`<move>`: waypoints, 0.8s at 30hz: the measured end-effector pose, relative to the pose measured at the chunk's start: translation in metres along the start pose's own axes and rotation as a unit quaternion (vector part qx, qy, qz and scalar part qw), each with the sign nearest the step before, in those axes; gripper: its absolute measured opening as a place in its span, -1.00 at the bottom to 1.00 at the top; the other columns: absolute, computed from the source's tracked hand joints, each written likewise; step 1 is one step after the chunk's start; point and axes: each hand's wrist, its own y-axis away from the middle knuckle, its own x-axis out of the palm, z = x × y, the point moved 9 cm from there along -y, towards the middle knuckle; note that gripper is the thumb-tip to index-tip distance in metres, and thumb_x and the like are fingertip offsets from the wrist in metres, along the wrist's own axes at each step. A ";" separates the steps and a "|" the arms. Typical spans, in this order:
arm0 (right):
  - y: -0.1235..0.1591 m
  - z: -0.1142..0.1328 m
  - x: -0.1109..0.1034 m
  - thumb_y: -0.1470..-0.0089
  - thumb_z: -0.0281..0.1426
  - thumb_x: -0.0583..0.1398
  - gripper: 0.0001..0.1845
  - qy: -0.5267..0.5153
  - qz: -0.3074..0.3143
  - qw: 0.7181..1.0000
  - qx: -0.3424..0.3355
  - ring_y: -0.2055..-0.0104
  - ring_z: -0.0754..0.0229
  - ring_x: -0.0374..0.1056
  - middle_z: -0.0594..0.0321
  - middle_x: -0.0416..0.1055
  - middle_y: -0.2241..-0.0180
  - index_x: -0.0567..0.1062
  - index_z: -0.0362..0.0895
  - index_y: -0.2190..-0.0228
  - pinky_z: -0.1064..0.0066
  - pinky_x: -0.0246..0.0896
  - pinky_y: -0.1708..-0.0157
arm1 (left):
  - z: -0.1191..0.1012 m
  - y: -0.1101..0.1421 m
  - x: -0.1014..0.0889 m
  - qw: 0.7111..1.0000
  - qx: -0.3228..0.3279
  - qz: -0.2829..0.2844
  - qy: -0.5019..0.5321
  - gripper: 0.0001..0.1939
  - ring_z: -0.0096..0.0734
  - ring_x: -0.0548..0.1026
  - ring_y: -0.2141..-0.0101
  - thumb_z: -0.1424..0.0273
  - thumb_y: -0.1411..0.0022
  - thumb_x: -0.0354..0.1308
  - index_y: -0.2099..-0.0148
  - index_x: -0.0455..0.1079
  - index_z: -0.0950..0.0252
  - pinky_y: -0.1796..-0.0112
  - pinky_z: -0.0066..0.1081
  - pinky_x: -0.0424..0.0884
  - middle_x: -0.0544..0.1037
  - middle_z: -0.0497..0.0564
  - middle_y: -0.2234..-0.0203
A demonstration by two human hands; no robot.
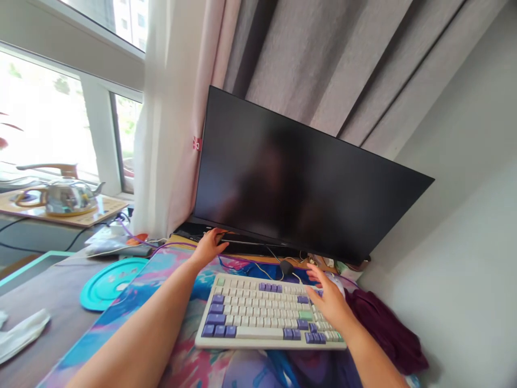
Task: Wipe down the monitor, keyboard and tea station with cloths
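My left hand [208, 248] reaches to the black bar [254, 246] under the left part of the monitor [299, 178]. Its thumb and forefinger are apart at the bar's edge; the other fingers are partly hidden, and I see nothing held. Over the right end of a cream and purple keyboard [258, 305] hovers my right hand [327, 296], open, fingers spread and pointing toward the monitor. The monitor's screen is dark with a dim reflection. A small black block [286, 268] on a cable lies behind the keyboard, left of my right hand.
A colourful desk mat [186, 345] lies under the keyboard. To the left are a turquoise round lid-like thing [109, 280], a white cloth [24, 334] and a glass kettle [70, 196] on a board. Dark red fabric [383, 328] is bunched at right by the wall. Cables run behind the keyboard.
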 end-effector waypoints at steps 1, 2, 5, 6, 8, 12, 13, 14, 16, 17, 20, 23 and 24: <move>-0.007 0.008 0.013 -0.25 -0.20 0.19 -0.37 -0.025 0.015 1.000 0.002 -0.09 0.00 0.56 0.09 0.59 -0.09 0.34 0.02 -0.31 0.06 0.52 -0.10 | 0.000 0.000 0.002 0.999 0.013 0.001 -0.042 -0.53 0.07 0.59 -0.04 0.36 0.00 0.39 0.00 0.48 0.25 -0.13 0.00 0.48 0.66 0.18 0.08; -0.014 0.016 0.024 -0.22 -0.22 0.21 -0.35 -0.046 0.028 0.999 0.002 -0.05 0.00 0.58 0.09 0.61 -0.06 0.34 0.01 -0.31 0.07 0.53 -0.06 | 0.000 0.000 0.004 0.998 0.023 0.004 -0.063 -0.50 0.10 0.56 -0.09 0.43 0.02 0.38 -0.03 0.49 0.26 -0.17 0.02 0.45 0.65 0.20 0.03; -0.027 0.042 0.047 -0.18 -0.27 0.22 -0.37 -0.077 0.045 0.996 -0.006 0.07 0.04 0.59 0.12 0.64 0.05 0.40 -0.02 -0.27 0.11 0.55 0.03 | 0.001 0.002 0.012 0.994 0.043 0.016 -0.098 -0.47 0.13 0.53 -0.16 0.54 -0.05 0.31 -0.12 0.49 0.30 -0.24 0.03 0.38 0.60 0.29 -0.09; -0.030 0.051 0.051 -0.18 -0.28 0.22 -0.40 -0.078 0.046 0.996 -0.013 0.12 0.05 0.59 0.13 0.65 0.08 0.43 -0.02 -0.25 0.12 0.55 0.06 | 0.002 0.002 0.013 0.993 0.046 0.019 -0.107 -0.48 0.13 0.53 -0.16 0.55 -0.08 0.30 -0.13 0.49 0.32 -0.25 0.04 0.38 0.60 0.30 -0.09; -0.033 0.070 0.057 -0.19 -0.30 0.22 -0.45 -0.076 0.043 0.996 -0.032 0.20 0.08 0.58 0.17 0.66 0.14 0.47 -0.01 -0.21 0.14 0.54 0.09 | 0.004 0.003 0.016 0.991 0.049 0.024 -0.121 -0.49 0.12 0.54 -0.14 0.55 -0.11 0.29 -0.15 0.49 0.31 -0.24 0.04 0.39 0.61 0.29 -0.08; -0.035 0.103 0.064 -0.22 -0.32 0.23 -0.47 -0.060 0.037 0.995 -0.065 0.19 0.07 0.59 0.21 0.66 0.19 0.48 0.01 -0.22 0.15 0.53 0.06 | 0.009 0.001 0.019 0.989 0.053 0.022 -0.137 -0.48 0.12 0.54 -0.15 0.55 -0.15 0.27 -0.18 0.49 0.29 -0.23 0.04 0.41 0.60 0.29 -0.10; -0.036 0.111 0.068 -0.22 -0.33 0.24 -0.46 -0.052 0.039 0.995 -0.071 0.18 0.06 0.59 0.21 0.66 0.19 0.47 0.01 -0.22 0.15 0.53 0.05 | 0.009 0.001 0.020 0.988 0.054 0.020 -0.140 -0.48 0.13 0.54 -0.15 0.55 -0.16 0.26 -0.19 0.49 0.30 -0.23 0.05 0.41 0.60 0.30 -0.10; -0.037 0.120 0.071 -0.22 -0.34 0.25 -0.46 -0.043 0.043 0.995 -0.077 0.17 0.05 0.60 0.20 0.67 0.19 0.47 0.00 -0.23 0.15 0.52 0.06 | 0.010 0.001 0.020 0.988 0.055 0.018 -0.143 -0.48 0.14 0.54 -0.15 0.56 -0.16 0.26 -0.20 0.48 0.31 -0.23 0.05 0.40 0.60 0.30 -0.10; -0.040 0.139 0.080 -0.20 -0.37 0.28 -0.46 -0.027 0.049 0.994 -0.097 0.16 0.04 0.60 0.17 0.67 0.18 0.48 -0.03 -0.22 0.18 0.53 0.08 | 0.010 0.000 0.021 0.987 0.057 0.014 -0.148 -0.46 0.13 0.54 -0.15 0.56 -0.16 0.25 -0.21 0.48 0.30 -0.25 0.04 0.39 0.60 0.29 -0.12; -0.042 0.151 0.084 -0.20 -0.38 0.29 -0.46 -0.020 0.049 0.992 -0.113 0.16 0.04 0.60 0.16 0.67 0.18 0.48 -0.04 -0.21 0.19 0.53 0.09 | 0.011 0.000 0.022 0.987 0.059 0.012 -0.149 -0.46 0.12 0.54 -0.15 0.56 -0.17 0.25 -0.22 0.47 0.30 -0.25 0.03 0.39 0.60 0.28 -0.13; -0.046 0.186 0.093 -0.23 -0.40 0.27 -0.54 0.011 0.036 0.983 -0.180 0.16 0.03 0.60 0.13 0.67 0.17 0.50 -0.06 -0.16 0.22 0.52 0.10 | 0.012 -0.001 0.023 0.986 0.062 0.007 -0.152 -0.46 0.10 0.54 -0.15 0.56 -0.18 0.22 -0.23 0.46 0.30 -0.25 0.01 0.39 0.59 0.27 -0.14; -0.053 0.212 0.097 -0.28 -0.40 0.22 -0.62 0.036 0.015 0.973 -0.229 0.15 0.02 0.58 0.09 0.65 0.18 0.51 -0.09 -0.12 0.21 0.51 0.10 | 0.014 -0.001 0.023 0.986 0.062 0.005 -0.152 -0.45 0.08 0.54 -0.14 0.58 -0.17 0.21 -0.23 0.47 0.28 -0.23 -0.01 0.42 0.61 0.24 -0.12; -0.056 0.218 0.096 -0.29 -0.40 0.21 -0.63 0.035 0.008 0.971 -0.235 0.16 0.02 0.57 0.08 0.65 0.18 0.50 -0.10 -0.11 0.21 0.51 0.10 | 0.014 -0.002 0.023 0.986 0.061 0.005 -0.152 -0.45 0.08 0.55 -0.14 0.58 -0.17 0.20 -0.23 0.47 0.28 -0.22 -0.02 0.42 0.61 0.24 -0.11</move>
